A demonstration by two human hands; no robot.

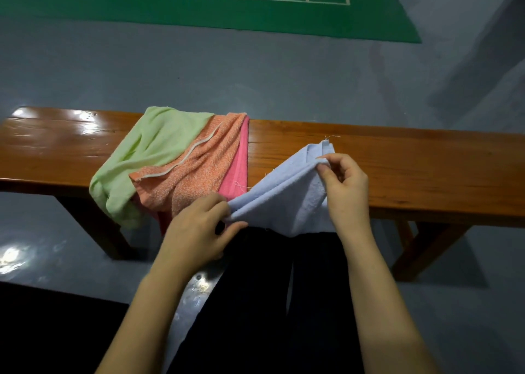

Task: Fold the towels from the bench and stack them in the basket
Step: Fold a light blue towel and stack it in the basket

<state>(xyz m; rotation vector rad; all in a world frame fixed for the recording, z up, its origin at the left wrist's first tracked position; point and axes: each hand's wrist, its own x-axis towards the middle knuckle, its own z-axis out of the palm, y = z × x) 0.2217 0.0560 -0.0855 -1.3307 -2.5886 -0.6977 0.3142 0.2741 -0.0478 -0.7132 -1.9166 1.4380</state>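
- A long, glossy brown wooden bench (397, 169) runs across the view on a grey floor, and everything below is placed against it.
- The pale blue terry towel (284, 194) is held up over the near edge of the bench, right of its middle; its far corner lies on the bench top and its lower edge hangs in front of the bench, over the person's dark trousers (284, 302).
- The left hand (199, 231) is at the near edge of the bench, pinching the towel's left corner between thumb and curled fingers.
- The right hand (345, 187) is above the near part of the bench top, fingers curled, pinching the towel's upper right edge, where the cloth appears doubled over.
- A heap of three more towels lies on the bench to the left of the blue one and spills over the near edge.
- The light green towel (142, 157) is at the left end of the heap.
- The orange speckled towel with a white trim (193, 169) lies over the middle.
- The pink towel (237, 172) shows along the heap's right side, just beside the blue towel.
- A green court mat with white lines (199, 7) lies on the floor well beyond the bench.
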